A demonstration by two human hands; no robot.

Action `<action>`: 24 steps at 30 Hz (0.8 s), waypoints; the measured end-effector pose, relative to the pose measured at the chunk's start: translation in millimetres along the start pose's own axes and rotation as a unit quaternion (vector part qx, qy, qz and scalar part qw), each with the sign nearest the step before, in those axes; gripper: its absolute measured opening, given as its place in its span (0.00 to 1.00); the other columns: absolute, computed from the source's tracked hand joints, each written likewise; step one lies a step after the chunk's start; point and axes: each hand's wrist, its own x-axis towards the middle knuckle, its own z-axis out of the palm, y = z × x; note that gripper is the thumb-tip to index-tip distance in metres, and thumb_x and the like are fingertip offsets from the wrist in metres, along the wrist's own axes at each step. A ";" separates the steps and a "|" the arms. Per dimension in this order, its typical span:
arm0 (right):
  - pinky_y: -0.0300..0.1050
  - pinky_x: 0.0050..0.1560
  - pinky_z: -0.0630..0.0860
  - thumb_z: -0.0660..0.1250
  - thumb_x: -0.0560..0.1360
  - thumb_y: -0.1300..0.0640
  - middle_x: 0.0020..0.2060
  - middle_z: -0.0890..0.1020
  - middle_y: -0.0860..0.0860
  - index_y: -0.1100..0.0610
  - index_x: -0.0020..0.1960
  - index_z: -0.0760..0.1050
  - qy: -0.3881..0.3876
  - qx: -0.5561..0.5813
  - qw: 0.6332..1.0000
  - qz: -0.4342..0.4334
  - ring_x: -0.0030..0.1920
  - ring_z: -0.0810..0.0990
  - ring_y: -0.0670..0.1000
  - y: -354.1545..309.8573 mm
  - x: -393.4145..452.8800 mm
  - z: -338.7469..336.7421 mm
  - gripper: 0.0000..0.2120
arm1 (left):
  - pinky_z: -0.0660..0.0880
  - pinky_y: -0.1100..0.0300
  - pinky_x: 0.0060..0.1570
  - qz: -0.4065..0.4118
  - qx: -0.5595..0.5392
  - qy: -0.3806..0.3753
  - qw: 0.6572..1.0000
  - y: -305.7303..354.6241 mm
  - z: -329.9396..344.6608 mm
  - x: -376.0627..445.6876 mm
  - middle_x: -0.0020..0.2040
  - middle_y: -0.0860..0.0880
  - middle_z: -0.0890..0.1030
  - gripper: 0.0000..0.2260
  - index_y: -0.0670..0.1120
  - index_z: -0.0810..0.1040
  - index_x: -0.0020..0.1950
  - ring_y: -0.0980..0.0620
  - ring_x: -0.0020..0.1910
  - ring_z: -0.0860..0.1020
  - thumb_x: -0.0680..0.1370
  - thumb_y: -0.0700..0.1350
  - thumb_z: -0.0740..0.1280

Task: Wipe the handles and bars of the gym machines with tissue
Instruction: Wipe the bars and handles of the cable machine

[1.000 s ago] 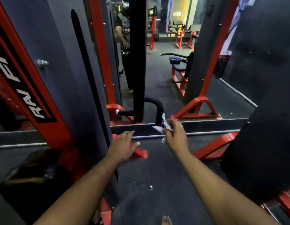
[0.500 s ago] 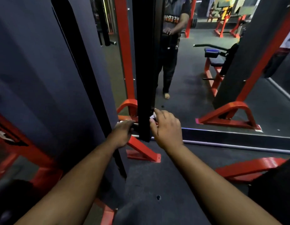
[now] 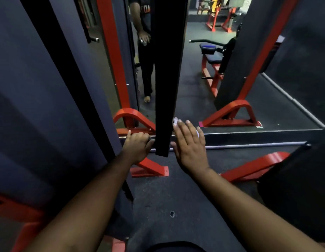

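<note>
— Which step is the person on?

— By the look of it, wiping the low bar of the machine. The left hand [image 3: 138, 142] has its fingers curled round a short dark horizontal handle [image 3: 151, 139] that sticks out just left of the tall black upright post [image 3: 167, 79]. The right hand [image 3: 189, 142] lies on the other side of the post, fingers straight and spread, pressing down flat.

— And the tissue?

— The crumpled white paper tissue [image 3: 175, 120] is under the right hand's fingers; only scraps show, one at the fingertips against the post's edge and another past the outer fingers. What it is pressed against is hidden by the hand and the post, probably the curved part of that same bar.

— So the left hand steadies while the right one wipes?

— That is the likely reading. The left grip holds the bar, the right palm rubs.

— What does the next move call for?

— Sliding the tissue along the bar with steady pressure, keeping it bunched under the fingers so it does not slip out. The post stands between the two hands, so the right hand will have to work round it. The red steel base bracket [image 3: 150, 167] below and the mirror wall [image 3: 230, 79] behind leave little room.
</note>
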 end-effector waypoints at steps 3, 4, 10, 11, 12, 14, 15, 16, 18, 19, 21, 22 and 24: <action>0.54 0.51 0.74 0.54 0.84 0.46 0.53 0.83 0.55 0.54 0.57 0.81 -0.033 0.024 0.992 0.123 0.55 0.81 0.61 -4.5 43.6 -14.0 0.20 | 0.54 0.35 0.74 0.004 0.000 -0.002 1.000 1.7 -0.7 5.2 0.53 0.46 0.78 0.32 0.49 0.76 0.55 0.41 0.58 0.76 0.78 0.67 0.39; 0.53 0.45 0.73 0.53 0.84 0.45 0.47 0.83 0.56 0.54 0.49 0.81 -0.076 0.030 0.979 0.187 0.50 0.81 0.63 -5.1 63.0 -16.7 0.21 | 0.53 0.35 0.75 0.003 -0.003 -0.003 1.000 2.1 -0.7 6.4 0.53 0.45 0.78 0.33 0.48 0.76 0.56 0.41 0.59 0.76 0.77 0.67 0.39; 0.54 0.54 0.73 0.55 0.85 0.49 0.55 0.82 0.52 0.52 0.58 0.80 -0.036 0.049 0.987 0.149 0.58 0.79 0.59 -11.3 47.2 -13.5 0.15 | 0.53 0.35 0.75 0.013 0.001 0.009 1.000 -3.6 -0.7 5.6 0.53 0.46 0.77 0.34 0.49 0.75 0.56 0.41 0.58 0.75 0.78 0.67 0.37; 0.55 0.64 0.70 0.57 0.84 0.50 0.64 0.79 0.51 0.52 0.68 0.77 -0.016 0.050 0.991 0.121 0.67 0.76 0.56 -15.2 27.9 -8.6 0.17 | 0.54 0.35 0.75 0.018 0.004 0.017 1.000 -3.3 0.5 5.3 0.52 0.46 0.77 0.33 0.49 0.75 0.56 0.40 0.58 0.75 0.78 0.67 0.38; 0.55 0.73 0.63 0.57 0.84 0.50 0.72 0.73 0.51 0.53 0.75 0.71 -0.009 0.050 0.993 0.106 0.74 0.69 0.55 -18.1 9.2 -4.7 0.21 | 0.54 0.34 0.74 0.023 0.002 0.029 0.999 -1.5 2.9 4.7 0.51 0.45 0.77 0.33 0.48 0.76 0.56 0.39 0.57 0.76 0.79 0.67 0.39; 0.55 0.76 0.57 0.58 0.84 0.49 0.76 0.70 0.50 0.53 0.77 0.68 0.006 0.055 0.993 0.100 0.77 0.65 0.54 -16.4 -1.1 -1.7 0.23 | 0.56 0.33 0.73 0.025 -0.011 0.059 0.998 -0.3 5.5 3.4 0.50 0.43 0.78 0.32 0.46 0.77 0.55 0.38 0.55 0.77 0.80 0.65 0.41; 0.55 0.73 0.63 0.57 0.84 0.49 0.71 0.75 0.50 0.53 0.74 0.72 0.012 0.070 0.991 0.109 0.73 0.70 0.54 -13.8 7.9 -3.1 0.20 | 0.56 0.33 0.74 0.021 -0.014 0.063 0.998 -0.8 5.9 2.4 0.50 0.43 0.78 0.32 0.46 0.77 0.55 0.38 0.54 0.77 0.80 0.65 0.41; 0.54 0.64 0.70 0.56 0.84 0.48 0.63 0.80 0.51 0.52 0.66 0.77 0.002 0.080 0.988 0.134 0.66 0.77 0.55 -12.2 22.4 -7.9 0.17 | 0.55 0.34 0.74 0.016 -0.013 0.057 0.998 -1.5 5.6 2.3 0.50 0.44 0.78 0.32 0.46 0.77 0.55 0.38 0.55 0.77 0.79 0.66 0.41; 0.53 0.47 0.74 0.54 0.84 0.47 0.46 0.83 0.53 0.51 0.46 0.78 -0.073 0.079 0.973 0.203 0.49 0.81 0.59 -5.8 59.2 -17.1 0.17 | 0.55 0.36 0.74 0.010 -0.001 0.032 0.999 -2.7 3.9 3.6 0.52 0.46 0.77 0.33 0.48 0.76 0.56 0.41 0.57 0.76 0.78 0.67 0.39; 0.53 0.44 0.74 0.54 0.83 0.47 0.41 0.82 0.54 0.53 0.39 0.75 -0.114 0.091 0.962 0.230 0.46 0.80 0.61 -0.8 75.5 -19.5 0.19 | 0.55 0.37 0.74 0.008 0.006 0.023 1.000 -3.7 3.0 4.2 0.52 0.46 0.77 0.34 0.49 0.76 0.57 0.41 0.58 0.75 0.78 0.67 0.38; 0.52 0.43 0.73 0.55 0.82 0.46 0.40 0.82 0.56 0.53 0.34 0.70 -0.145 0.115 0.950 0.251 0.46 0.80 0.63 4.6 86.1 -23.1 0.21 | 0.55 0.37 0.75 0.008 0.011 0.013 1.000 -5.2 2.3 4.5 0.52 0.47 0.77 0.34 0.50 0.76 0.58 0.42 0.59 0.75 0.78 0.68 0.37; 0.52 0.43 0.73 0.55 0.83 0.46 0.41 0.82 0.55 0.52 0.36 0.71 -0.126 0.117 0.958 0.232 0.47 0.80 0.63 2.3 78.3 -23.0 0.20 | 0.55 0.37 0.75 0.008 0.011 0.011 1.000 -6.4 2.6 3.9 0.52 0.47 0.77 0.34 0.51 0.76 0.58 0.42 0.59 0.75 0.78 0.68 0.37; 0.55 0.55 0.76 0.56 0.84 0.48 0.54 0.83 0.52 0.50 0.52 0.79 -0.032 0.108 0.979 0.169 0.57 0.80 0.59 -6.7 42.7 -15.3 0.14 | 0.54 0.38 0.75 0.004 0.008 0.004 1.000 -6.3 2.7 3.4 0.53 0.47 0.77 0.34 0.51 0.75 0.58 0.42 0.59 0.75 0.77 0.68 0.37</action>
